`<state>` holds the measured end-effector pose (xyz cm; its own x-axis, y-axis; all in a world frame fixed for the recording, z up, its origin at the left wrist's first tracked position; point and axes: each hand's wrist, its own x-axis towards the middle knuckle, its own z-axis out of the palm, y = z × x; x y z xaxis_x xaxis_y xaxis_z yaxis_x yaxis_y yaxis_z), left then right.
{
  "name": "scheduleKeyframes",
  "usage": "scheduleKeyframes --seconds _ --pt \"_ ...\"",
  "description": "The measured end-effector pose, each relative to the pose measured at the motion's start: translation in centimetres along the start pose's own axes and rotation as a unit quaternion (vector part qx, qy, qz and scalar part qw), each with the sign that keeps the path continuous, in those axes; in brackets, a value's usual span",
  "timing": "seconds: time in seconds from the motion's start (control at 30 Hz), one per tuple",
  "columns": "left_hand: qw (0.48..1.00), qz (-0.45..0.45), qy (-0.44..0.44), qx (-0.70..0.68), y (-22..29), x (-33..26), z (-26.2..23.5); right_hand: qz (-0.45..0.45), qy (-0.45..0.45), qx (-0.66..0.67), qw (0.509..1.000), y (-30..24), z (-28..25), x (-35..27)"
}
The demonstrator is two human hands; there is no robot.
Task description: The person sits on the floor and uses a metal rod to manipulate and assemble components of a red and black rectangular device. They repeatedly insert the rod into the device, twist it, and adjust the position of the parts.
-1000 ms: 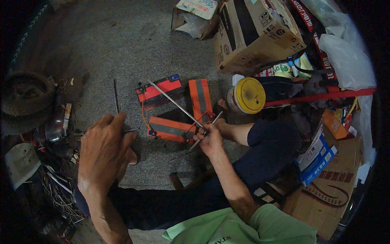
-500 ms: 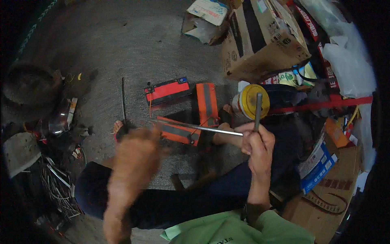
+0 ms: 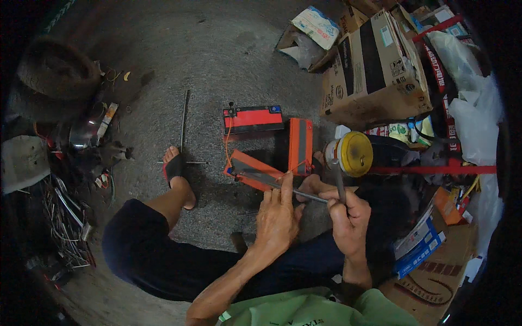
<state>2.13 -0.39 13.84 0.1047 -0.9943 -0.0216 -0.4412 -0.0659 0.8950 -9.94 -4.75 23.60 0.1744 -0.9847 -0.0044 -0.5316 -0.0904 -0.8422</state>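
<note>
Head view: person seated on the floor (image 3: 228, 60).
Left hand (image 3: 277, 217): flat, steadying thin metal rod (image 3: 272, 183).
Right hand (image 3: 348, 217): clamped on upright tool (image 3: 338, 182).
Progress: rod work underway; three orange batteries (image 3: 253, 118) untouched.

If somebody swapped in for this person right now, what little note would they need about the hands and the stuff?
Left hand: fingers spread, resting on a thin metal rod.
Right hand: closed around a grey metal tool that stands upright.
The rod lies across an orange-topped battery; two more batteries sit beside it on the concrete floor.
Done and left: cannot tell from this view.
</note>
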Motion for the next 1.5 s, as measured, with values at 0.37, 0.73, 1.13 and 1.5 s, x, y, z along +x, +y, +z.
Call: scheduleKeyframes --seconds 0.37,0.73,1.13,1.5 --pt "1.0 -0.003 0.028 -0.001 -1.0 -0.3 -0.5 -0.023 -0.062 -0.044 0.997 -0.5 1.0 0.7" --pt "0.999 -0.006 0.047 -0.006 -1.2 0.0 -0.7 -0.034 -0.065 -0.072 0.995 -1.4 1.9 1.4" --pt "0.999 -0.013 0.052 -0.008 -1.3 -0.3 -1.1 -0.025 -0.099 -0.095 0.99 -2.5 1.8 1.4" --pt "0.998 -0.022 0.058 -0.005 -1.3 -0.2 -1.2 -0.07 -0.078 -0.101 0.989 -2.0 2.5 1.5"
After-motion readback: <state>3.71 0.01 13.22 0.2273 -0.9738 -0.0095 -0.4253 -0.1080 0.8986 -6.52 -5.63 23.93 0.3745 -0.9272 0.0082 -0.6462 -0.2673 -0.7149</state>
